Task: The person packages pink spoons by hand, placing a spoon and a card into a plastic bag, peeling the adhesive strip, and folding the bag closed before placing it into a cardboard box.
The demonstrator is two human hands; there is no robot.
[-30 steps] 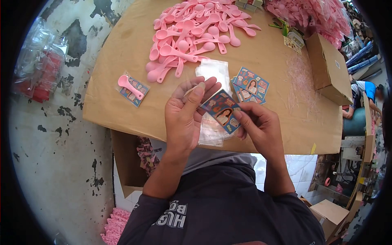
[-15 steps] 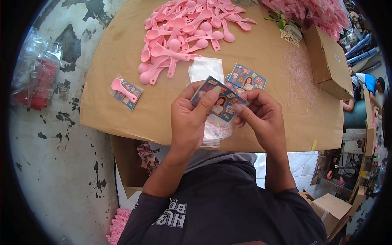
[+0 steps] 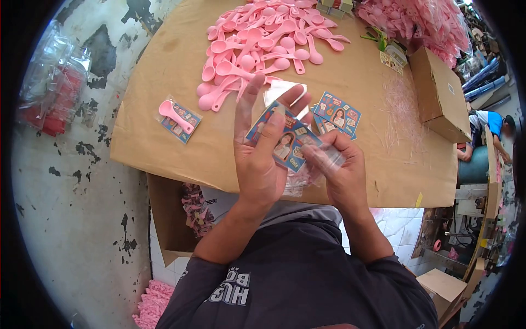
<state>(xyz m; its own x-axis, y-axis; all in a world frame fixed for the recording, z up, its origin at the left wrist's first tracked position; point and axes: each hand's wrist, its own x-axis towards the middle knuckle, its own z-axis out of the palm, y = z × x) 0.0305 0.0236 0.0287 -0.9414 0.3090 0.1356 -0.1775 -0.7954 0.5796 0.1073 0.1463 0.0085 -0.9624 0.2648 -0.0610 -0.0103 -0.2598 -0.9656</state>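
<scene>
Printed card [image 3: 284, 141] is held above the brown table [image 3: 394, 170], slanting from far left to near right, between both hands. Left hand [image 3: 258, 164]: thumb laid flat across the card's face, pinning it; the other fingers loosely spread, some extending past its far edge. Right hand [image 3: 346, 167]: thumb and fingers closed on clear film [image 3: 335, 157] at the card's right end; motion blur prevents telling whether the film encloses the card. Loose cards [image 3: 341, 112] lie just beyond the right hand. A bagged pink spoon [image 3: 176, 117] lies left; the spoon pile [image 3: 257, 41] occupies the far side.
</scene>
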